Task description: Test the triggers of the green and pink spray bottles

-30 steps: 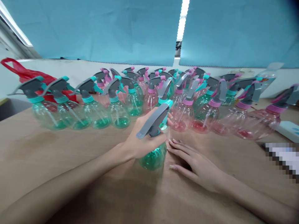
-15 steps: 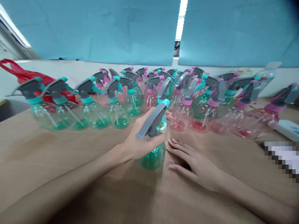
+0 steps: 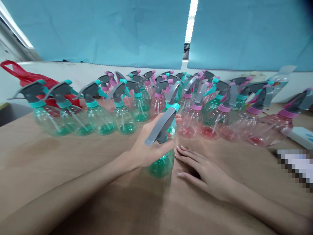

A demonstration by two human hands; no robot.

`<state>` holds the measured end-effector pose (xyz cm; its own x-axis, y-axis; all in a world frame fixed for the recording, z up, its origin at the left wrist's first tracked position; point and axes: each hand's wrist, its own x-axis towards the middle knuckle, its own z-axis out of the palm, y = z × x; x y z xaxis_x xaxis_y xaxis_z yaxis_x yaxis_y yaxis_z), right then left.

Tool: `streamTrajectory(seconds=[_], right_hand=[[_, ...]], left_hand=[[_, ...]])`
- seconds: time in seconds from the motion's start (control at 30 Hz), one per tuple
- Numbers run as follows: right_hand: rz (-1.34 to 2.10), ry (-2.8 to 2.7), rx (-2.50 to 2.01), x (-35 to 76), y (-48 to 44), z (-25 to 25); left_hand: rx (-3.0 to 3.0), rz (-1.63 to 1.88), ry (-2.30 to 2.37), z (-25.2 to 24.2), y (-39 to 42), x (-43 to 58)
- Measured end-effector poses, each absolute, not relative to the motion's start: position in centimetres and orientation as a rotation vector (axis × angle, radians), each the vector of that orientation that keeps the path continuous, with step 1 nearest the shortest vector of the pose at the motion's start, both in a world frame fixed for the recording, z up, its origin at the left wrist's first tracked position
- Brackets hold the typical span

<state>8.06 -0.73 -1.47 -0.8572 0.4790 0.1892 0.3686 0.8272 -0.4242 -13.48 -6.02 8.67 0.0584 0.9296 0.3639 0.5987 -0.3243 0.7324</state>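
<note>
My left hand is wrapped round the neck of a green spray bottle with a grey and turquoise trigger head. Its fingers are partly hidden behind the bottle, which stands upright or nearly so near the middle of the table. Resting on the tabletop just right of that bottle, my right hand holds nothing, its fingers stretched out and apart. Beyond the hands stand green spray bottles on the left and pink spray bottles on the right.
More spray bottles crowd together at the back, before a white wall with a blue cloth. A red plastic bag lies behind the left-hand bottles. On the right are a white box and a pixelated flat object.
The left hand and the green spray bottle in it have shifted very slightly, the trigger head a little up and right. My right hand stays in place.
</note>
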Motion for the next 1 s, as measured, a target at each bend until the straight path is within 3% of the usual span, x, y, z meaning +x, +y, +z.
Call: streamTrajectory(seconds=[1.0], right_hand=[[0.507, -2.753, -0.662, 7.97, -0.69, -1.39]], left_hand=[[1.942, 1.212, 1.5, 8.56, -5.84, -13.49]])
